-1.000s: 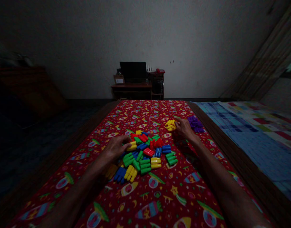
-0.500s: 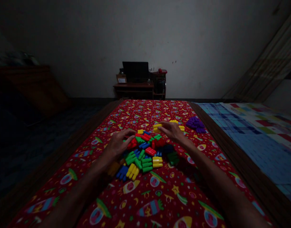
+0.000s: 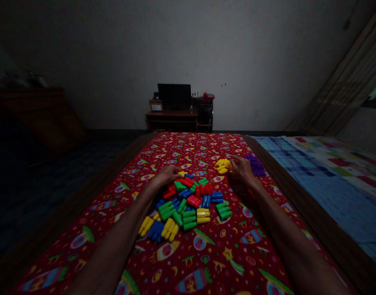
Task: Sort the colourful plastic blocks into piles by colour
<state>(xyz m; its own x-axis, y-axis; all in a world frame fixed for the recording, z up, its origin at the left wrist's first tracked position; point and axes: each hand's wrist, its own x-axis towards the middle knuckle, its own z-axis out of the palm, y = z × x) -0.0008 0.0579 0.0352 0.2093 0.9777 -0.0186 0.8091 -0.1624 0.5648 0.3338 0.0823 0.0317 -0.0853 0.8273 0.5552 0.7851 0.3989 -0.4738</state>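
My left hand (image 3: pixel 168 174) reaches to the far left edge of a mixed heap of plastic toy blocks, its fingers closed on a small yellow block (image 3: pixel 182 174). Beside that block lies a blue block (image 3: pixel 189 176). To the right, my right hand (image 3: pixel 241 168) is at a small pile of yellow blocks (image 3: pixel 222 165), thumb and forefinger around a yellow block at the pile's near side; the fingers partly hide it. Nearer to me in the heap are green blocks (image 3: pixel 189 219), red blocks (image 3: pixel 194 200) and blue blocks (image 3: pixel 217 197).
A pile of purple blocks (image 3: pixel 256 164) sits just beyond my right hand. Under everything is a red patterned cloth (image 3: pixel 203 254). A bed with a blue checked cover (image 3: pixel 298 172) adjoins on the right. A desk with a monitor (image 3: pixel 175 96) stands by the far wall.
My right hand has carried a yellow block rightward to the yellow pile. My left hand has moved farther out and right, from above the heap to the yellow block at its far edge.
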